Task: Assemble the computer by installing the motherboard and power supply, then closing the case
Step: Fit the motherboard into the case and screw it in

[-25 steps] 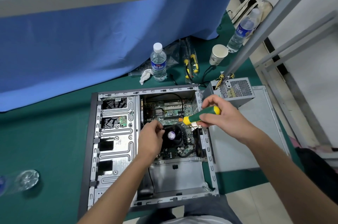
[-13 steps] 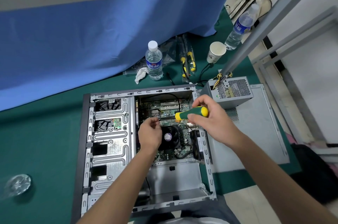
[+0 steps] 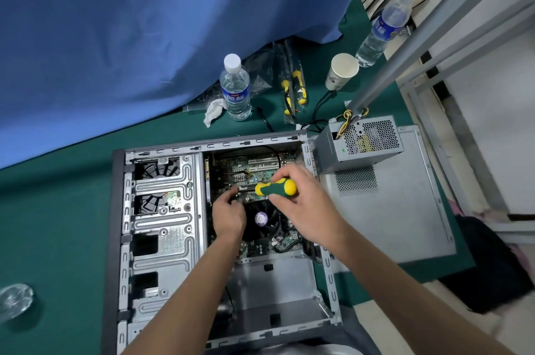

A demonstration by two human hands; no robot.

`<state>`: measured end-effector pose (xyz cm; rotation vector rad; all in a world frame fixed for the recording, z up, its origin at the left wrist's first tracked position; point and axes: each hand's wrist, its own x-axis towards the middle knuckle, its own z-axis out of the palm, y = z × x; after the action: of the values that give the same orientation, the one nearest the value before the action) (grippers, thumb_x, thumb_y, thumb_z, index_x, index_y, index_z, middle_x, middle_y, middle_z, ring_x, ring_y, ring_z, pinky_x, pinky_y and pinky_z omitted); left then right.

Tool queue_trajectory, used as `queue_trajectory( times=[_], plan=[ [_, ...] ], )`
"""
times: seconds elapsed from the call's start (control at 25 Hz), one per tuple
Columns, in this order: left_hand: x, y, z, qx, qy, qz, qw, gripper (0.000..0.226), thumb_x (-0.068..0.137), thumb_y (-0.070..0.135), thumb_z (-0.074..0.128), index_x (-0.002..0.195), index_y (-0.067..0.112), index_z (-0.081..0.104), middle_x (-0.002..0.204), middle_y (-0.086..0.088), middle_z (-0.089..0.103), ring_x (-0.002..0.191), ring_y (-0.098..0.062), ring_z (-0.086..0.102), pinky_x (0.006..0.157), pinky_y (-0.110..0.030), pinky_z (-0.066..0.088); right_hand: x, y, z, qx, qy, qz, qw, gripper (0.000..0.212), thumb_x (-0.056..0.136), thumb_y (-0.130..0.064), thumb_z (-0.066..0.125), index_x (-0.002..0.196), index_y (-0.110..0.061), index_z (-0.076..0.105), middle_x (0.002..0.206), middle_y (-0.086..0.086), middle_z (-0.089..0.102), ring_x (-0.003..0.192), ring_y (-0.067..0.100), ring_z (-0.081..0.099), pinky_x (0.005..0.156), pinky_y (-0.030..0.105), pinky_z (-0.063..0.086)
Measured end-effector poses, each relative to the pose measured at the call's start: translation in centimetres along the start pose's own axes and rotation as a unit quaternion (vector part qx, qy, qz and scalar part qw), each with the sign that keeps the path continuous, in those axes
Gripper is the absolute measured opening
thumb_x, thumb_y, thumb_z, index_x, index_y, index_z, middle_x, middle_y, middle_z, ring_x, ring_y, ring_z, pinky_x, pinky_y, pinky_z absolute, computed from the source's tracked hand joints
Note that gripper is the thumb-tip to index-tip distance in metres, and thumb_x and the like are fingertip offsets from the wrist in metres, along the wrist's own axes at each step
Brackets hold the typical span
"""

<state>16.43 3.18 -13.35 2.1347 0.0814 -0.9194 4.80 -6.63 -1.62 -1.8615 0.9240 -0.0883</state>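
Observation:
The open computer case (image 3: pixel 162 227) lies on its side on the green mat. The motherboard (image 3: pixel 260 165) sits inside it, with a black CPU fan (image 3: pixel 262 220) near its middle. My right hand (image 3: pixel 301 207) grips a green and yellow screwdriver (image 3: pixel 276 187), its tip pointing left at the board. My left hand (image 3: pixel 228 215) hovers over the board beside the fan, fingers curled near the tip; whether it pinches anything is hidden. The grey power supply (image 3: pixel 362 144) stands outside the case on the loose side panel (image 3: pixel 405 210).
A water bottle (image 3: pixel 235 88), a crumpled tissue (image 3: pixel 213 113), bagged yellow-handled tools (image 3: pixel 293 88) and a paper cup (image 3: pixel 341 71) lie behind the case. A second bottle (image 3: pixel 383 27) leans by a metal frame post (image 3: pixel 419 30). A blue cloth (image 3: pixel 144 50) hangs at the back.
Both hands have shifted slightly up and left over the motherboard, with the screwdriver still in my right hand. The view has moved a little too.

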Motion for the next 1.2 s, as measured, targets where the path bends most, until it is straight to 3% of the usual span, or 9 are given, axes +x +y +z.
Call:
queue_trajectory(
  times=[0.16,0.28,0.36,0.44,0.52,0.6,0.72,1.0,1.2],
  plan=[
    [0.6,-0.7,0.1,0.012,0.002,0.005,1.0,0.042,0.097,-0.007,0.038,0.13,0.005,0.06,0.094,0.005,0.064,0.047,0.011,0.051,0.044,0.001,0.034,0.1,0.1,0.8,-0.043,-0.022,-0.03,0.998,0.022,0.092,-0.02,0.066,0.108,-0.029,0.055,0.113,-0.013,0.046,0.094,0.003,0.05,0.085,0.032,0.048],
    [1.0,-0.8,0.2,0.029,-0.001,0.009,1.0,0.041,0.099,-0.004,0.039,0.131,0.009,0.06,0.076,0.016,0.054,0.055,0.002,0.045,0.044,-0.001,0.034,0.6,0.1,1.1,-0.052,-0.025,-0.032,0.998,0.021,0.093,-0.02,0.065,0.11,-0.026,0.055,0.113,-0.013,0.045,0.089,0.002,0.049,0.08,0.025,0.044],
    [1.1,-0.8,0.1,0.046,-0.01,0.019,0.999,0.041,0.099,-0.003,0.04,0.132,0.01,0.06,0.075,0.014,0.056,0.055,-0.004,0.044,0.042,-0.005,0.034,0.9,0.0,1.2,-0.062,-0.032,-0.034,0.997,0.02,0.094,-0.021,0.064,0.111,-0.026,0.056,0.115,-0.013,0.046,0.083,0.0,0.048,0.077,0.023,0.041],
    [1.2,-0.7,0.0,0.061,-0.019,0.026,0.998,0.039,0.099,-0.001,0.041,0.132,0.01,0.059,0.087,0.002,0.067,0.056,-0.011,0.049,0.044,-0.009,0.035,1.2,0.0,1.3,-0.072,-0.038,-0.035,0.996,0.02,0.094,-0.021,0.064,0.112,-0.026,0.056,0.117,-0.013,0.046,0.074,-0.005,0.048,0.074,0.022,0.037],
    [1.3,-0.5,0.0,0.077,-0.024,0.032,0.996,0.035,0.101,0.004,0.044,0.133,0.01,0.058,0.112,-0.01,0.069,0.075,-0.017,0.057,0.064,-0.018,0.041,1.6,0.0,1.1,-0.073,-0.041,-0.032,0.996,0.02,0.095,-0.022,0.064,0.113,-0.026,0.056,0.117,-0.013,0.046,0.07,-0.01,0.047,0.072,0.022,0.036],
    [1.4,-0.3,0.0,0.086,-0.025,0.04,0.995,0.033,0.102,0.008,0.046,0.134,0.01,0.057,0.118,-0.008,0.066,0.09,-0.017,0.055,0.074,-0.021,0.036,2.2,-0.1,0.9,-0.068,-0.044,-0.028,0.996,0.02,0.094,-0.022,0.064,0.113,-0.027,0.056,0.116,-0.013,0.047,0.077,-0.003,0.052,0.077,0.027,0.043],
    [1.8,-0.2,0.0,0.076,-0.024,0.038,0.996,0.031,0.103,0.014,0.048,0.133,0.014,0.054,0.107,0.0,0.06,0.091,-0.018,0.055,0.076,-0.023,0.035,3.2,-0.5,0.8,-0.059,-0.047,-0.035,0.996,0.021,0.093,-0.021,0.065,0.111,-0.028,0.056,0.114,-0.012,0.048,0.086,0.012,0.057,0.082,0.036,0.049],
    [2.4,0.2,0.6,0.073,-0.032,-0.016,0.997,0.027,0.104,0.018,0.044,0.13,0.016,0.048,0.105,-0.004,0.058,0.094,-0.024,0.056,0.082,-0.029,0.039,5.1,-0.6,1.2,-0.07,-0.071,-0.036,0.994,0.024,0.093,-0.017,0.064,0.109,-0.033,0.054,0.111,-0.009,0.049,0.081,0.023,0.06,0.08,0.047,0.052],
    [2.5,0.7,0.8,0.044,-0.015,-0.056,0.997,0.014,0.102,0.013,0.045,0.094,0.024,0.048,0.084,0.004,0.052,0.079,-0.016,0.05,0.064,-0.015,0.04,6.0,-1.0,1.6,-0.086,-0.091,-0.052,0.991,0.026,0.092,-0.018,0.064,0.11,-0.034,0.053,0.111,-0.012,0.048,0.088,0.022,0.06,0.084,0.047,0.052]
  ],
)
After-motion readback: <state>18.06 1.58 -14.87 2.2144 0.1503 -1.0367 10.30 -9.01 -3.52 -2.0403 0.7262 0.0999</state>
